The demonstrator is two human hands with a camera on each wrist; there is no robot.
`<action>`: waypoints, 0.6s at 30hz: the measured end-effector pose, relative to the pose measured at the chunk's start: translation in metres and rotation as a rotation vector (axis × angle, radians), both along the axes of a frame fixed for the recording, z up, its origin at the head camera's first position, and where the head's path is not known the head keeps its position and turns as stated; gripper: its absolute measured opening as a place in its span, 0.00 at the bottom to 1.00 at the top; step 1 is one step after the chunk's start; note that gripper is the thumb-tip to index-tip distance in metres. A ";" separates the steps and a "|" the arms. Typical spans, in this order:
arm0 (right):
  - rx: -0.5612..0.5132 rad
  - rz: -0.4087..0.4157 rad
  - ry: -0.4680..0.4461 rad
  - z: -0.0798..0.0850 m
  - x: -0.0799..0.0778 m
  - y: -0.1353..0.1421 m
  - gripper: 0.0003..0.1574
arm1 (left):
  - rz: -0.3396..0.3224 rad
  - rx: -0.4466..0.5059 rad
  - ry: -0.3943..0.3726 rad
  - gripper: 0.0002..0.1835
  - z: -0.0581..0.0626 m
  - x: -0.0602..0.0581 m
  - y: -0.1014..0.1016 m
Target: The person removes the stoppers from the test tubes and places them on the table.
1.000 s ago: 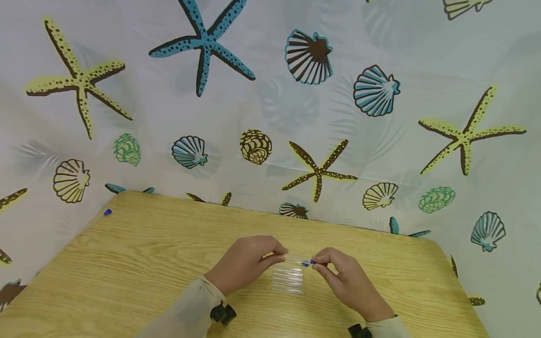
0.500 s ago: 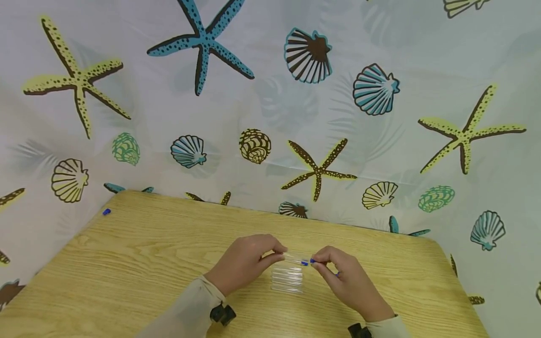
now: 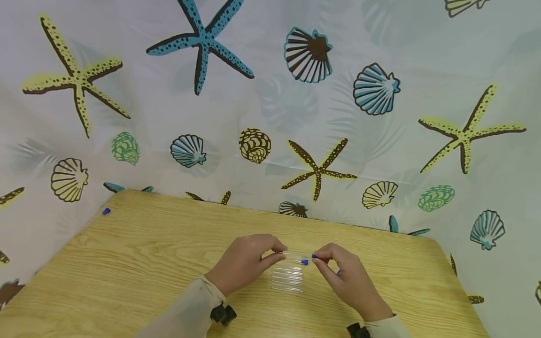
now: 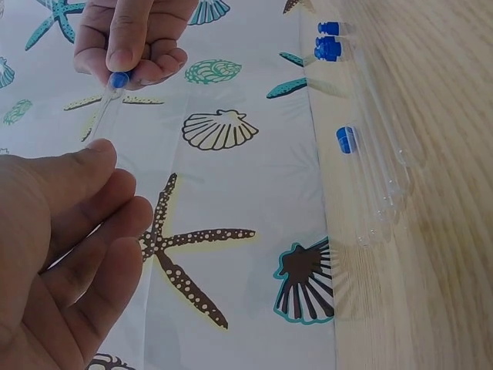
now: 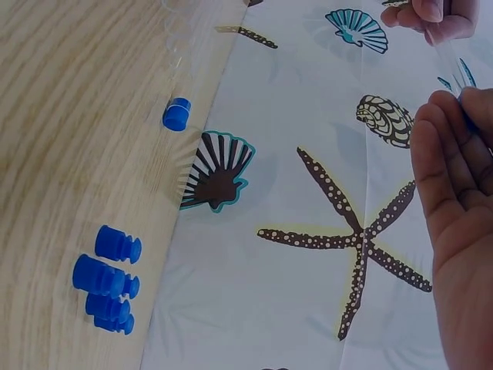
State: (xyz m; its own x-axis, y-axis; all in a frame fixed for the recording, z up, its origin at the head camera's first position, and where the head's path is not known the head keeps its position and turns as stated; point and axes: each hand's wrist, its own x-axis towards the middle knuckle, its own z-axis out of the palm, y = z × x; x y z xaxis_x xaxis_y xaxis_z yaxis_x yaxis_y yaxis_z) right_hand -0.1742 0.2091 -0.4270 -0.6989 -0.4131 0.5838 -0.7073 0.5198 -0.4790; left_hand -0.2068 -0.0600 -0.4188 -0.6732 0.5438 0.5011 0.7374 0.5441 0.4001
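My left hand (image 3: 249, 258) pinches a clear test tube (image 4: 102, 116) between thumb and fingers, above the table. My right hand (image 3: 351, 281) pinches a small blue cap (image 4: 119, 79) at the tube's far end. Whether the cap sits inside the mouth or only touches it I cannot tell. Below the hands, several clear tubes (image 3: 287, 280) lie side by side on the table. One of them carries a blue cap (image 4: 346, 140). Loose blue caps (image 5: 100, 274) lie in a cluster near the right hand, which mostly hides them in the head view.
The wood-grain table (image 3: 169, 234) reaches back to a patterned curtain (image 3: 270, 108) with starfish and shells. Another small blue piece (image 3: 106, 211) lies at the table's far left corner. Black wrist cameras (image 3: 223, 313) are strapped at both cuffs.
My right hand has risen slightly with the blue cap. The capped tube's blue end shows more fully below the held tube. The left hand has stayed nearly still.
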 end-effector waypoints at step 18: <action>-0.008 0.014 -0.018 -0.002 -0.002 0.001 0.14 | 0.009 0.011 0.000 0.07 0.000 -0.003 -0.001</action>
